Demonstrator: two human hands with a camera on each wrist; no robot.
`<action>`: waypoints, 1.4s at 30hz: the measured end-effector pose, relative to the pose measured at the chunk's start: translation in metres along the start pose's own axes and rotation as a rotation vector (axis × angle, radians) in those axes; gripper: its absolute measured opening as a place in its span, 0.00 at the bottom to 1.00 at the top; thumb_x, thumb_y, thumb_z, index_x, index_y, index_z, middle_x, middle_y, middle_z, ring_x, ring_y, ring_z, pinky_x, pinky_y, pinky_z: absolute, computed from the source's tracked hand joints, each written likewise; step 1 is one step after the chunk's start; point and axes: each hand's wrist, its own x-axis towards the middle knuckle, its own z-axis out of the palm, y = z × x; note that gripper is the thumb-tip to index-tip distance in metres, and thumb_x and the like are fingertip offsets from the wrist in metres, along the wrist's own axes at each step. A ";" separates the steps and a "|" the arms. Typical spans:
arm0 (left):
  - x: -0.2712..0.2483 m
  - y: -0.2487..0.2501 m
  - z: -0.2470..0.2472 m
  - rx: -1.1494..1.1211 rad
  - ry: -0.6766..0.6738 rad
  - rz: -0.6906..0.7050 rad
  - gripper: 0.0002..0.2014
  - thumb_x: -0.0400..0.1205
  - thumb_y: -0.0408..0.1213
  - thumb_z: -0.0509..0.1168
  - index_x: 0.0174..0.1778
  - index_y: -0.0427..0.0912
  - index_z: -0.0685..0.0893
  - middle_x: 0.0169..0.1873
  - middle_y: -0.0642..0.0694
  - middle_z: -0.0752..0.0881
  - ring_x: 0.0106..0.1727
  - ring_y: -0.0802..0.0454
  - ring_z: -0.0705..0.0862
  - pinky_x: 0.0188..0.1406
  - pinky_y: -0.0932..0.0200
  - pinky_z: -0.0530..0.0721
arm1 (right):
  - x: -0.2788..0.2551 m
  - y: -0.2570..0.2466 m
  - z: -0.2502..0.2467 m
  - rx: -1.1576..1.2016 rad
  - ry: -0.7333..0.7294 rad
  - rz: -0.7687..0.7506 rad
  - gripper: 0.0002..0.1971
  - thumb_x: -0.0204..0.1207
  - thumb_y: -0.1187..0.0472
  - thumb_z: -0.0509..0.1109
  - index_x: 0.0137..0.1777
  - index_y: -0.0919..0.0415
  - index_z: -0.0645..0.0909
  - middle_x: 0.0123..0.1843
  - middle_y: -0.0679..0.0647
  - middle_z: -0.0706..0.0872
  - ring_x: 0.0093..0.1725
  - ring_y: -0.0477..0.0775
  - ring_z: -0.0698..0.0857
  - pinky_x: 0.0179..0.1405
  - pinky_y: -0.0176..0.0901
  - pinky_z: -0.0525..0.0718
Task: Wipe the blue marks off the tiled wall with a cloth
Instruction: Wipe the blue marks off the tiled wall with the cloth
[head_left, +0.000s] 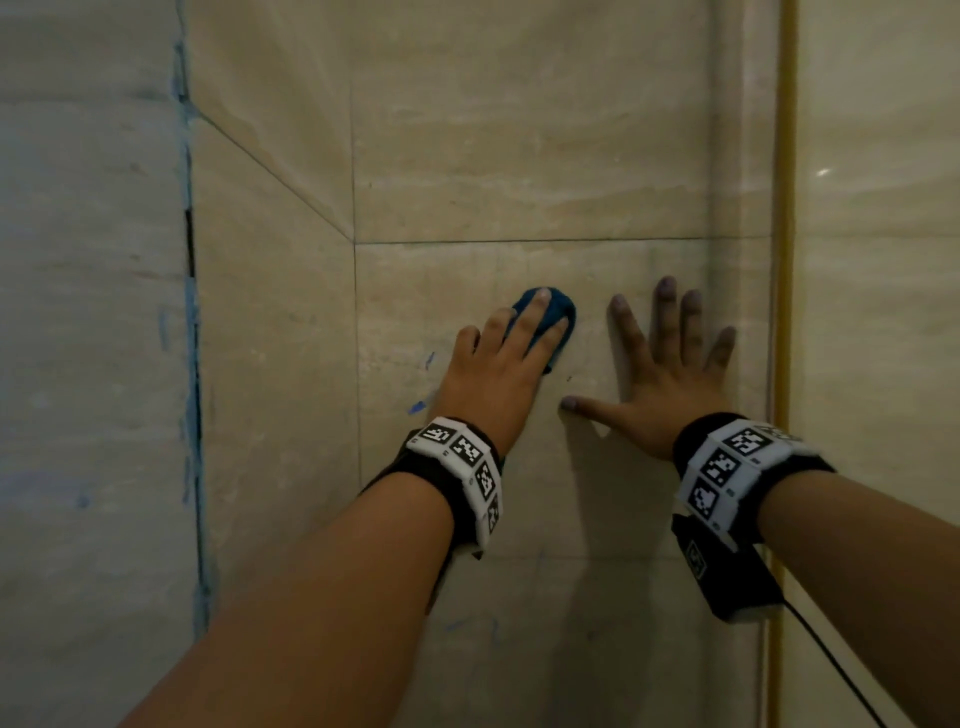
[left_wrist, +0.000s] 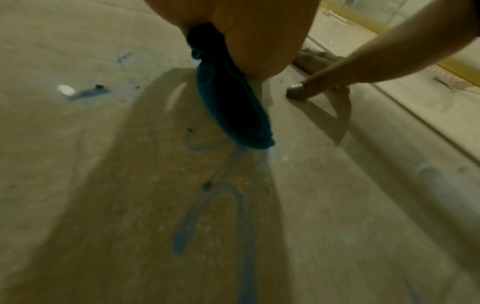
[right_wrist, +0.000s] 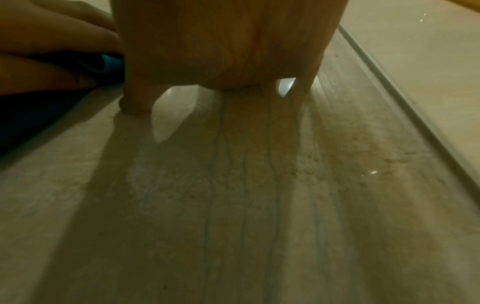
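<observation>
A: A left hand presses a blue cloth flat against the wall, fingers laid straight over the wad and not curled round it. How much of the job looks done?

B: Partly, at a guess. The tile just right of the cloth, where the right hand is planted, shows no blue in the head view. That hand is empty, fingers spread wide, palm on the tile.

A: And what is left?

B: Two small marks left of the cloth: a dash and a larger smear lower down. The left wrist view adds more: a pale run trailing down the tile below the cloth, with specks around it.

A: Anything further off?

B: The corner seam, well left of the cloth, carries blue along much of its length, and the panel beyond it looks faintly tinted. Whether those count as marks to wipe, I cannot tell.

A: So the cloth sits where?

B: On the lower tile, just under the horizontal joint, beside the right hand but not touching it. By my reading, the strokes still owed lie left of the cloth and below it
</observation>
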 end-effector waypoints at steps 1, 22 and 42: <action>0.000 0.003 0.003 0.000 0.006 0.003 0.35 0.86 0.31 0.51 0.84 0.51 0.38 0.83 0.46 0.35 0.81 0.41 0.49 0.71 0.45 0.59 | 0.000 0.000 0.000 0.000 -0.001 0.000 0.57 0.52 0.15 0.41 0.70 0.39 0.12 0.71 0.52 0.09 0.75 0.60 0.17 0.75 0.73 0.31; 0.008 0.001 -0.005 -0.002 0.006 0.075 0.32 0.87 0.36 0.52 0.84 0.54 0.43 0.84 0.48 0.36 0.81 0.41 0.49 0.72 0.44 0.57 | -0.001 0.000 -0.002 -0.002 -0.011 0.000 0.56 0.53 0.16 0.42 0.69 0.39 0.11 0.71 0.52 0.08 0.74 0.60 0.17 0.75 0.72 0.29; -0.041 -0.005 0.042 -0.001 0.281 0.187 0.25 0.77 0.36 0.53 0.70 0.50 0.80 0.75 0.44 0.75 0.65 0.40 0.70 0.53 0.44 0.66 | -0.002 0.003 0.000 -0.002 0.007 -0.026 0.58 0.52 0.13 0.42 0.72 0.38 0.15 0.72 0.49 0.10 0.75 0.58 0.17 0.75 0.70 0.29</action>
